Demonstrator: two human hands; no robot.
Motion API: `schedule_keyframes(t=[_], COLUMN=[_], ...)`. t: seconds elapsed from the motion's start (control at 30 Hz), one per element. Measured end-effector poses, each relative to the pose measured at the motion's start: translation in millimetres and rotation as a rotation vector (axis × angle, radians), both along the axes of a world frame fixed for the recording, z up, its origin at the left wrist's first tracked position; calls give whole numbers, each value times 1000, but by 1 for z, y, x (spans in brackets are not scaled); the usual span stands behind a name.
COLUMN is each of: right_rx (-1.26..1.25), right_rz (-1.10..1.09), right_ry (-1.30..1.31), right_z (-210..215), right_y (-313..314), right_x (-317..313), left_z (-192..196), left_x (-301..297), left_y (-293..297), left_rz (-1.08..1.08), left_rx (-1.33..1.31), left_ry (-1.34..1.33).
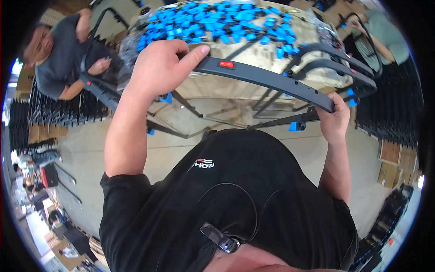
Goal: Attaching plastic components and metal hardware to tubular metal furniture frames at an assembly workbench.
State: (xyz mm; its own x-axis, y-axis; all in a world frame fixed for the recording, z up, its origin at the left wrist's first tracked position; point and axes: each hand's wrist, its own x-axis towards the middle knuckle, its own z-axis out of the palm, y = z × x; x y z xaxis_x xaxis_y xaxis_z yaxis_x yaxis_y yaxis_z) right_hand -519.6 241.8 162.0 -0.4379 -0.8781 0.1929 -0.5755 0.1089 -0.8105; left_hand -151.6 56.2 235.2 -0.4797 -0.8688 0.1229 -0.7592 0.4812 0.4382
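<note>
A dark grey, slightly curved frame bar (267,78) with a red rectangular piece (226,65) near its left part and small holes toward its right runs across in front of me. My left hand (165,63) grips the bar's left end, thumb laid along the top; the palm and that end are partly hidden. My right hand (336,119) is wrapped round the other end, fingers below it. Beyond the bar, several bent black frame tubes (324,65) lean at the right. Blue caps (297,126) sit on dark legs below the bar.
A worktable (217,93) ahead carries a heap of blue and black plastic parts (217,20). One co-worker (61,54) is at the left and another person (383,41) at the right. Stacked black frames (68,104) stand left, more stacked frames (387,104) right, with cardboard boxes (389,174) below.
</note>
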Motion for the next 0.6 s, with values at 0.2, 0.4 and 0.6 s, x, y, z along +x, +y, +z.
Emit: schedule_keyframes(t=[0.2, 0.4, 0.6], right_rx=[114, 126, 206], right_rz=[-196, -313, -425], right_ry=[308, 284, 201], right_z=[-3, -27, -53], right_y=[76, 107, 101], right_x=[-187, -350, -435], left_z=[7, -22, -58], left_x=[-168, -321, -415], left_y=[61, 99, 114], left_rz=[-349, -472, -488], left_rx=[53, 296, 394], left_ry=[-59, -35, -8])
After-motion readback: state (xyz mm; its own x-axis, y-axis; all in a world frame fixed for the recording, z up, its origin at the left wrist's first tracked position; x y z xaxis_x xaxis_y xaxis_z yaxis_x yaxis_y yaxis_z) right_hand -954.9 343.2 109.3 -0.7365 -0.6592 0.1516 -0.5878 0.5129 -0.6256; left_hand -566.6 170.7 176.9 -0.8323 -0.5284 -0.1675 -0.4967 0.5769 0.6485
